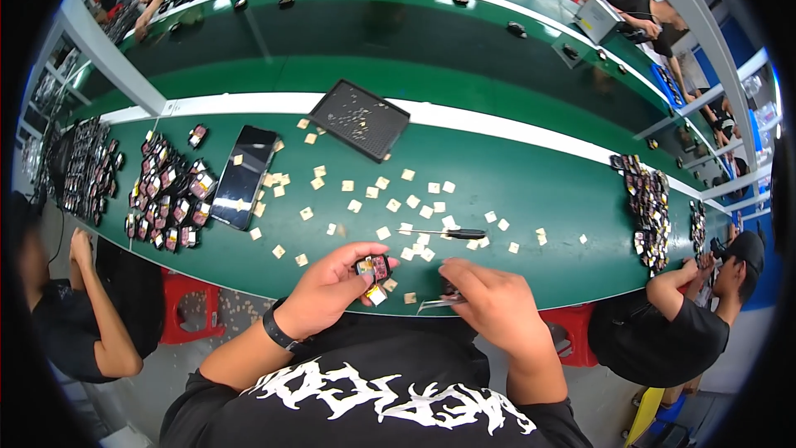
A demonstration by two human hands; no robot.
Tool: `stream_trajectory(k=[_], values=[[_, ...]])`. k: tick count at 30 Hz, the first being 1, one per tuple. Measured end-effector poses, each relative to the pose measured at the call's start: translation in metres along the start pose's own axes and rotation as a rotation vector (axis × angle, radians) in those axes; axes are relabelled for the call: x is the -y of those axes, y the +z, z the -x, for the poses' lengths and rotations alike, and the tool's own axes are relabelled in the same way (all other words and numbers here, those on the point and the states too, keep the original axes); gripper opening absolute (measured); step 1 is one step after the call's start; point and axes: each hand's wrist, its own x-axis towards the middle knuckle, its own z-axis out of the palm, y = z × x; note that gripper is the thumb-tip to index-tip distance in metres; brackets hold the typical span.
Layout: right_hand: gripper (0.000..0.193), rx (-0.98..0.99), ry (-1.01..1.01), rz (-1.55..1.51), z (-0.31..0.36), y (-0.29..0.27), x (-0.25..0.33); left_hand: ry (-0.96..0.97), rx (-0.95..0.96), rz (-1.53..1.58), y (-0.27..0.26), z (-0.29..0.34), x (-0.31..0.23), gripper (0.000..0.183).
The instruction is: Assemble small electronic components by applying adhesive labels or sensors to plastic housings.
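My left hand [327, 286] is closed round a small black electronic module [373, 268] with a pinkish-red face and a yellow-and-white label. The module is tilted up above the near edge of the green bench. To its right, my right hand [493, 294] is curled with the fingers bent down. A pair of silver tweezers [434, 304] sticks out from under those fingers, its thin tips pointing left; a dark part beside it is mostly hidden. Just beyond my hands lies a screwdriver [466, 234] with a black handle. Small cream square pieces [413, 201] are scattered around it.
A dark phone [245, 177] lies left of the squares, beside a heap of similar modules [170, 191]. A black tray [361, 120] with small bits sits at the back. More modules [647, 207] are piled at right. Beyond a white rail runs a green conveyor [356, 41]. People sit on both sides.
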Motion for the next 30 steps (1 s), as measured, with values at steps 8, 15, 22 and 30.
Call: stream_trajectory(k=[8,15,22,30], values=[[0.032,-0.085,0.039,-0.037,-0.009,0.017,0.004,0.160,-0.058,-0.099,-0.020,0.003,-0.010,0.043],[0.031,-0.263,0.180,-0.360,-0.012,0.038,0.019,0.117,-0.084,0.016,-0.018,0.003,-0.021,0.034],[0.034,-0.290,0.279,-0.699,-0.034,0.065,0.041,0.193,-0.127,0.201,-0.018,0.003,-0.014,0.024],[0.023,-0.247,0.476,-0.835,-0.045,0.077,0.068,0.023,-0.121,0.418,-0.015,0.010,-0.026,0.018]])
